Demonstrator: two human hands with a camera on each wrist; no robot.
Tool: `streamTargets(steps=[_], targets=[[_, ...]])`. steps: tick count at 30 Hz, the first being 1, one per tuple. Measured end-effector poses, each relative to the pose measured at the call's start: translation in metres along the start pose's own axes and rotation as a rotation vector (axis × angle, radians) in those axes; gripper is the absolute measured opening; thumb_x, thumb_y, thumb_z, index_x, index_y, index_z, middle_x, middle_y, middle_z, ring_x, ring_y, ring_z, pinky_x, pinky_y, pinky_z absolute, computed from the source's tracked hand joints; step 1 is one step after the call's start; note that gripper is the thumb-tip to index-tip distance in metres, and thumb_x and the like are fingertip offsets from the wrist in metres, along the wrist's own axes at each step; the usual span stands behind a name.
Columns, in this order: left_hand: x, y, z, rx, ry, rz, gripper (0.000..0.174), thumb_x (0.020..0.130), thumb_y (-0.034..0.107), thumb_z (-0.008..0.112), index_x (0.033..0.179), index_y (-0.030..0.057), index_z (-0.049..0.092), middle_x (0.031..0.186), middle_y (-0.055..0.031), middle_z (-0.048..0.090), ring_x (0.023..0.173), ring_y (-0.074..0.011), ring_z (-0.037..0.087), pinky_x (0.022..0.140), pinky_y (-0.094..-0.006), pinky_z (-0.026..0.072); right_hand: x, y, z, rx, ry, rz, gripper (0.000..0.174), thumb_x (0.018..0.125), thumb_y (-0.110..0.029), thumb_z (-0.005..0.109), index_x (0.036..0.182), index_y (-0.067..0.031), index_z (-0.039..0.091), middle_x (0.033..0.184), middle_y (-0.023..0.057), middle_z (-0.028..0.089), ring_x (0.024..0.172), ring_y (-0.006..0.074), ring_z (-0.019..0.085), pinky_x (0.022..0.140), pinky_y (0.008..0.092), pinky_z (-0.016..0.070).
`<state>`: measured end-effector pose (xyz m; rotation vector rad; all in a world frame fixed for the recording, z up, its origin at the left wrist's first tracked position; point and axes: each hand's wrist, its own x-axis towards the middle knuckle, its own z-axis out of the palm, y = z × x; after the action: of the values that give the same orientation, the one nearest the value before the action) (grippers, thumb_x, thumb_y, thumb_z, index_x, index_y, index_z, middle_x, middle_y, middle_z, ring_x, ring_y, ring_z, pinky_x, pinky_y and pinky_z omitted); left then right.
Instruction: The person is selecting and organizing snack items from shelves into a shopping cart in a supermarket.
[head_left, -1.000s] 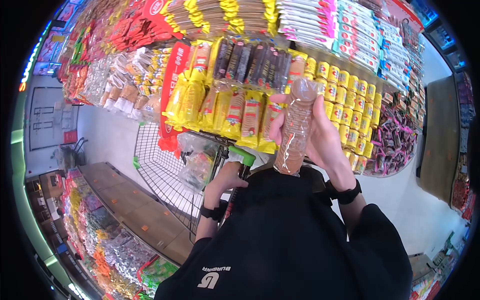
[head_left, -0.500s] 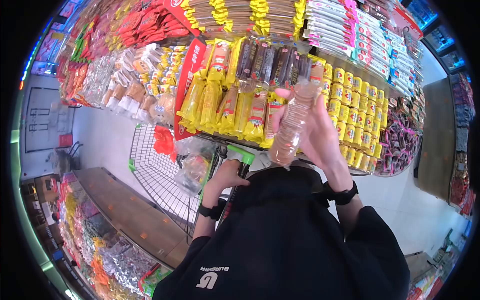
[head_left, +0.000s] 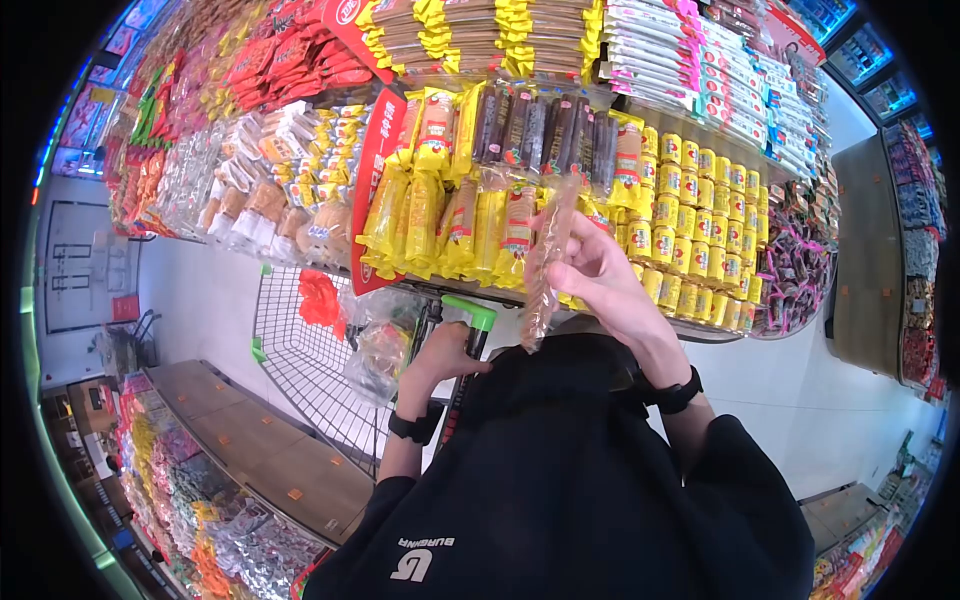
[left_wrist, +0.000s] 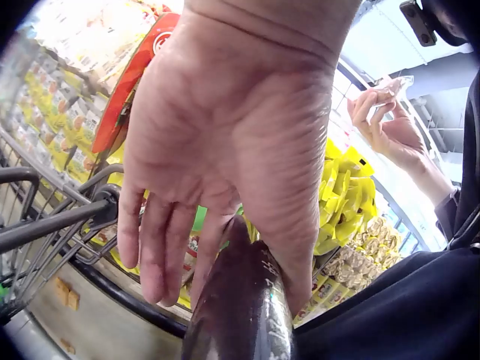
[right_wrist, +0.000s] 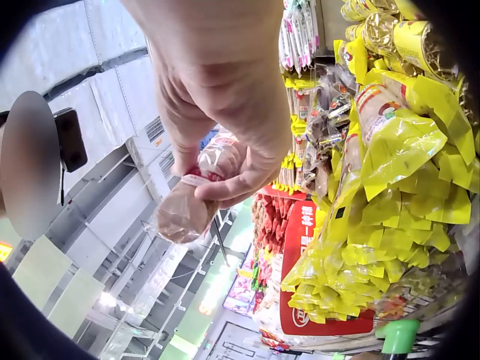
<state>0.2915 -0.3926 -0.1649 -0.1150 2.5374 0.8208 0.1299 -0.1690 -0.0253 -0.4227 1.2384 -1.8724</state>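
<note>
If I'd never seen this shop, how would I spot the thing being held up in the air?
Find the broad bank of yellow-wrapped snack packets, edged by a red printed strip. Just in front is a raised right hand. It pinches a long brown snack in clear, shiny plastic; unlike the yellow-wrapped packets, this one shows no yellow and is held in mid-air.

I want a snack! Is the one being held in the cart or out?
Out: the right hand holds the wrapped snack away from the cart.
</note>
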Motion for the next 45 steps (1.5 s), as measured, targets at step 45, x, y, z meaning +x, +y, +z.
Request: streamTargets(steps=[45], targets=[[0.114,0.054,-0.182,0.106,0.849,0.262,0.046,0.074,0.004,0.071,0.119,0.0014,0.060,0.094,-0.0205,0.067,0.082,-0.0357,0.065,0.077,-0.0409,0.0528,-0.009,-0.019,-0.007,-0.039,0.241,-0.139,0.051,0.089,-0.012,0.072,0.131,-0.0033,0.045,0.102,0.0034,0.068,0.090,0.0066,0.063,0.082,0.0254,0.0493]])
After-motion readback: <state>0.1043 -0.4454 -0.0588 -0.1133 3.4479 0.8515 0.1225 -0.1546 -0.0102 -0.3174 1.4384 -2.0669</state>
